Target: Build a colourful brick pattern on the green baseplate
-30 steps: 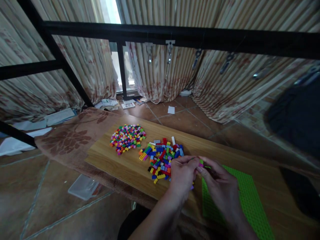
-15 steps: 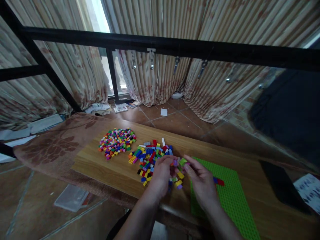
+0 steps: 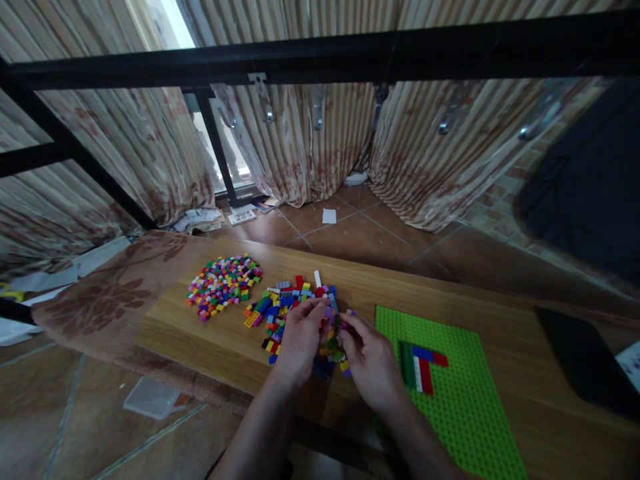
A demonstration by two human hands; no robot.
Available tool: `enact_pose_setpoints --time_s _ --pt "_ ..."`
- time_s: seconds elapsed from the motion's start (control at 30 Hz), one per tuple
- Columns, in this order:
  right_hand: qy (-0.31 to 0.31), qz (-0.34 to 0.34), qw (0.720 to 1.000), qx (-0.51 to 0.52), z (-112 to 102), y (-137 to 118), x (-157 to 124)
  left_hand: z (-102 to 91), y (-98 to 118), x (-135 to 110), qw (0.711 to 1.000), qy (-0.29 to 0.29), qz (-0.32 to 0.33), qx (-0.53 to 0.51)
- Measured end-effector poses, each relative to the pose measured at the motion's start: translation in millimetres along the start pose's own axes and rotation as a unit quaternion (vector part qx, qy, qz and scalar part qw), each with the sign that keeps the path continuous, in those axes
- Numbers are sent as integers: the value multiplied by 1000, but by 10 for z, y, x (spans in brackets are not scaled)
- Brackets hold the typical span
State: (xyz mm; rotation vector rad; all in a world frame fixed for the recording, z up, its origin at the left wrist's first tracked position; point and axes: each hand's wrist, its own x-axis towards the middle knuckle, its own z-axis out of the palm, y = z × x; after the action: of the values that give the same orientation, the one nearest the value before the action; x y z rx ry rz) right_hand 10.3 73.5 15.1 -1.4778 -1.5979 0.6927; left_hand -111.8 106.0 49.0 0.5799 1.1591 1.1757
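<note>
Both my hands rest over a pile of larger coloured bricks on a wooden board. My left hand lies on the pile's right part, fingers curled down among the bricks. My right hand is beside it, fingertips pinched at the pile's right edge; what they hold is too small to make out. To the right lies a green baseplate with a short row of green, white, red and blue bricks on it. A second heap of tiny coloured bricks sits at the left.
A black metal rail crosses overhead in front of striped curtains. A brown patterned cloth covers the surface's left end. A black flat object lies at the right. A clear plastic lid and papers are on the tiled floor.
Both hands have moved left off the green baseplate onto the larger brick pile. The row of bricks on the baseplate has come into view. The camera has turned right and downward.
</note>
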Motion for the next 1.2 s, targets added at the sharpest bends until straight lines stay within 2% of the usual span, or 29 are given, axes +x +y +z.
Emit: enact_pose_setpoints --time_s 0.2,0.3,0.47,0.73,0.87,1.0,1.07,1.2 --pt "28 -2 999 27 -114 32 -3 -11 -12 -8 1000 -10 -7 24" --pt "19 -3 998 54 -151 10 -7 15 -35 -31 998 -19 -13 56" --pt "-10 -42 998 53 -109 -8 37 46 -134 -11 986 -63 59 142" --pt "3 -53 998 -42 23 14 181 -117 -190 73 938 -2 167 304" --pt "18 -73 987 -141 59 23 280 -163 -107 68 925 58 182 329" --pt "7 -66 976 -210 130 57 372 -180 -41 64 907 73 202 363" --pt "7 -60 973 -222 175 80 399 -186 -27 62 899 74 205 379" --pt "14 -44 980 -195 249 115 429 -190 -15 58 903 77 200 372"
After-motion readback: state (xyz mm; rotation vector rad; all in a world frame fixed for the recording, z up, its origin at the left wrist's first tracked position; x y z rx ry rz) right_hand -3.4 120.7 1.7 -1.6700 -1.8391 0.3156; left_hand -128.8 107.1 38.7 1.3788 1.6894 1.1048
